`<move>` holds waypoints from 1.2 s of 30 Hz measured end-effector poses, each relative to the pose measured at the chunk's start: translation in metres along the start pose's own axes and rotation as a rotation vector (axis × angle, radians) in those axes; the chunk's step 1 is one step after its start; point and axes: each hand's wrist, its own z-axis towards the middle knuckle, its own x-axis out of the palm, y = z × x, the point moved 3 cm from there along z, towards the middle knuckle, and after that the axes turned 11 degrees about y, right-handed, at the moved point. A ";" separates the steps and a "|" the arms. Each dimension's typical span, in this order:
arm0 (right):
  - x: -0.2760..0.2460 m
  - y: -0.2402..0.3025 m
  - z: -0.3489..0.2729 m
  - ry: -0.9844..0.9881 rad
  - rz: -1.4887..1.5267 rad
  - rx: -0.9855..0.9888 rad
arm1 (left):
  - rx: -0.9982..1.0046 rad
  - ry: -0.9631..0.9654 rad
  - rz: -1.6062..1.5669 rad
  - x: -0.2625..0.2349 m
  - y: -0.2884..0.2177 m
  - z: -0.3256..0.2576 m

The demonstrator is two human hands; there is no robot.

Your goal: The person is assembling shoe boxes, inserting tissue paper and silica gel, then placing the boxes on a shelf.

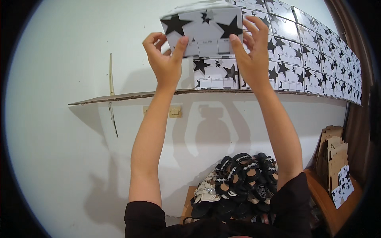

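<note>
At shelf height, left hand (164, 59) and right hand (254, 55) clasp the ends of a white star-printed box (202, 29), held above the stacked box (216, 74) on the shelf (119, 97); keep it level, edges flush with neighbouring row
</note>
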 end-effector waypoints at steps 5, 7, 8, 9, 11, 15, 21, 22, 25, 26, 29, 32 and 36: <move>-0.002 -0.003 0.017 0.131 -0.425 -0.140 | 0.075 0.101 0.041 0.012 0.019 0.042; -0.005 -0.010 0.024 0.157 -0.666 -0.138 | -0.003 0.168 0.118 0.018 0.028 0.050; -0.007 -0.017 0.026 0.187 -0.661 -0.154 | 0.002 0.173 0.114 0.018 0.034 0.052; -0.007 -0.023 0.030 0.180 -0.664 -0.154 | 0.095 0.159 0.346 0.016 0.035 0.054; -0.002 -0.034 0.036 0.106 -0.899 -0.291 | 0.178 0.153 0.583 0.018 0.039 0.051; 0.001 -0.044 0.051 0.018 -1.035 -0.337 | 0.146 0.036 0.367 0.012 0.025 0.025; 0.009 -0.084 0.055 0.056 -1.036 -0.087 | 0.212 0.581 0.767 0.015 0.058 -0.028; 0.007 -0.092 0.054 0.066 -1.003 0.048 | 0.210 0.582 0.778 0.011 0.064 -0.036; 0.019 -0.123 0.049 -0.037 -1.432 -0.013 | 0.057 0.754 0.694 0.004 0.078 -0.047; 0.028 -0.115 0.050 0.107 -1.277 0.232 | 0.035 0.775 0.665 0.002 0.073 -0.048; 0.048 -0.106 0.049 0.063 -1.141 -0.102 | 0.042 0.794 0.773 0.005 0.070 -0.057; 0.052 -0.122 0.046 0.260 -1.151 -0.047 | 0.083 0.809 0.873 0.006 0.074 -0.060; 0.054 -0.141 0.043 0.448 -1.142 0.123 | 0.017 0.955 0.858 0.005 0.082 -0.062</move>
